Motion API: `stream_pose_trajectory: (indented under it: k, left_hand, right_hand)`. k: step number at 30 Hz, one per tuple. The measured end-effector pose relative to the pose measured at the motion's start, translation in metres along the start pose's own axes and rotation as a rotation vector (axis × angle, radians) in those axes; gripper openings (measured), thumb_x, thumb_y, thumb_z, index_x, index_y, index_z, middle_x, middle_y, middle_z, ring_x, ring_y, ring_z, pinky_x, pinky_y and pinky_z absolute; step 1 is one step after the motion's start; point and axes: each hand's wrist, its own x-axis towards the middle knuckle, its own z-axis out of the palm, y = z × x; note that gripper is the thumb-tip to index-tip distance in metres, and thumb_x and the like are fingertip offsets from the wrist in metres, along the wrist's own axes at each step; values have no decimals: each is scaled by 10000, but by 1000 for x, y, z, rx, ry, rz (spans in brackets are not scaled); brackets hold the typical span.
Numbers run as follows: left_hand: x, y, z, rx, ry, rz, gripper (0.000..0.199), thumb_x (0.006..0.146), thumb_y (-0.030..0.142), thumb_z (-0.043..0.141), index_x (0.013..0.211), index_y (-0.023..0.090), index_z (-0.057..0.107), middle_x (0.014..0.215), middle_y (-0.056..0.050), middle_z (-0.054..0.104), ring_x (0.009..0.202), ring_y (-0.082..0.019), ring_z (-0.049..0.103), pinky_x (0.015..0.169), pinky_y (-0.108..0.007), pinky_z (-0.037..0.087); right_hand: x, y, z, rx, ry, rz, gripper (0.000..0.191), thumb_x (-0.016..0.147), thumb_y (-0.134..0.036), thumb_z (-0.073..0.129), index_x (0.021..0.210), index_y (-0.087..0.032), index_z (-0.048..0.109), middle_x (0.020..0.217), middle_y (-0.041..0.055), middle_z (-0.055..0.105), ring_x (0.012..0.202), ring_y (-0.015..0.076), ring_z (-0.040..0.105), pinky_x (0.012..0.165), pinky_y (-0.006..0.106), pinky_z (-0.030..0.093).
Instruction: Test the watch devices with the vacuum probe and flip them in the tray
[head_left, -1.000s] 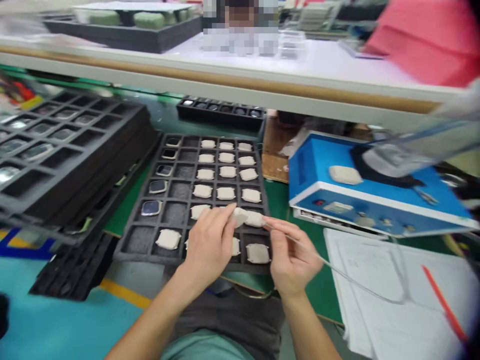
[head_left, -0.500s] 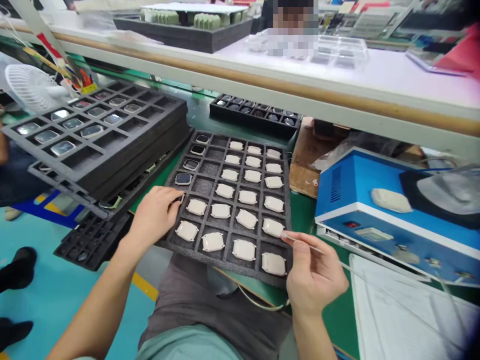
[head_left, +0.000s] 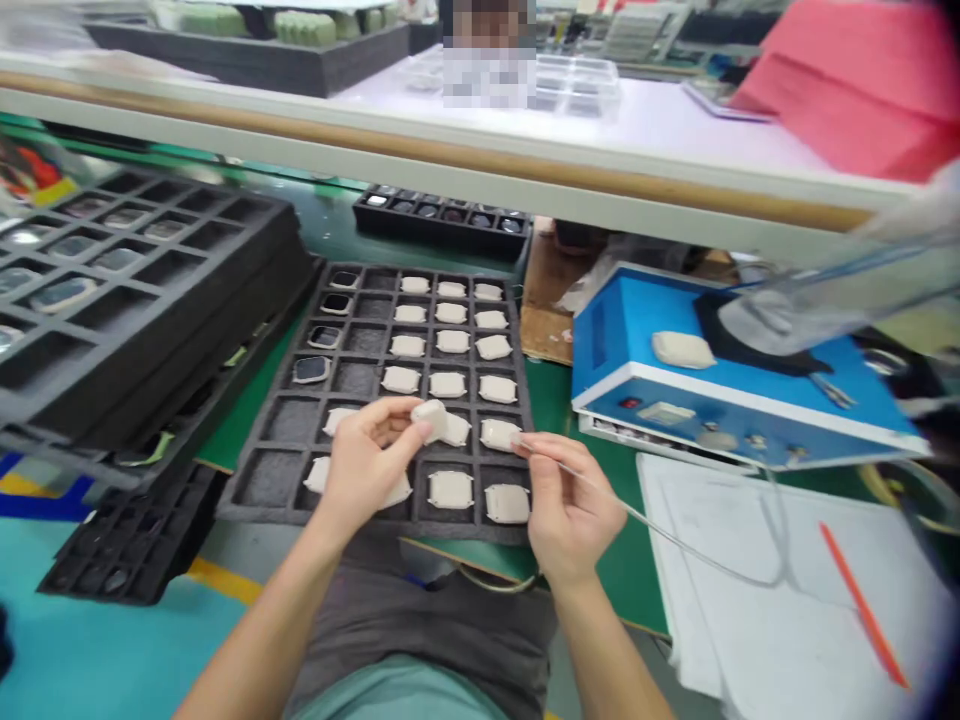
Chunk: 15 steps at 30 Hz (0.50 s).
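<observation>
A black foam tray with square pockets lies in front of me. Many pockets hold pale, rounded-square pieces, shaped like watch cases. In the left column sit several dark-faced watch pieces. My left hand is over the lower middle of the tray, pinching a pale rounded piece between thumb and fingers. My right hand grips a thin flexible tube. The tip is by a pale piece near the tray's right edge; whether it touches is unclear.
Stacked foam trays rise at the left. A blue machine box with a pale piece on top stands at the right. White sheets and a red pen lie below it. A shelf edge crosses overhead.
The view has swung right. My left hand has moved from the tray's left edge to above its lower middle and now holds up a pale piece. My right hand stays by the tray's right edge.
</observation>
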Motion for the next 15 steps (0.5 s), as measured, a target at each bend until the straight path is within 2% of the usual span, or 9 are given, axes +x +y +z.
stream_pose_trajectory:
  k: [2, 5, 8, 15]
  left_hand:
    - [-5, 0, 32, -84, -60, -41, 278, 750, 302, 829, 975, 141, 801, 894, -86, 832, 782, -212, 792, 757, -298, 656]
    - [-9, -1, 58, -131, -94, -49, 254, 742, 283, 850, 952, 146, 807, 888, -77, 834, 768, -201, 795, 744, -277, 662]
    - [-9, -3, 67, -150, -80, -33, 230, 749, 268, 862, 943, 153, 816, 891, -62, 835, 769, -180, 796, 748, -242, 659]
    - [-9, -4, 69, -155, -75, 5, 185, 761, 224, 870, 937, 179, 830, 896, -35, 835, 772, -153, 794, 764, -203, 654]
  right_hand:
    - [3, 1, 1, 11, -24, -22, 116, 984, -188, 657, 979, -230, 765, 973, 65, 795, 945, 213, 778, 803, 375, 676]
    - [8, 2, 2, 36, -50, -49, 152, 990, -164, 640, 1034, -245, 761, 1016, 66, 809, 991, 215, 788, 860, 385, 679]
    - [11, 1, 3, 60, -72, -53, 178, 988, -143, 642, 1059, -255, 761, 1043, 59, 816, 1015, 210, 790, 911, 391, 672]
    - [13, 1, 1, 82, -87, -24, 227, 979, -104, 645, 1073, -270, 768, 1056, 45, 813, 1024, 201, 780, 936, 385, 650]
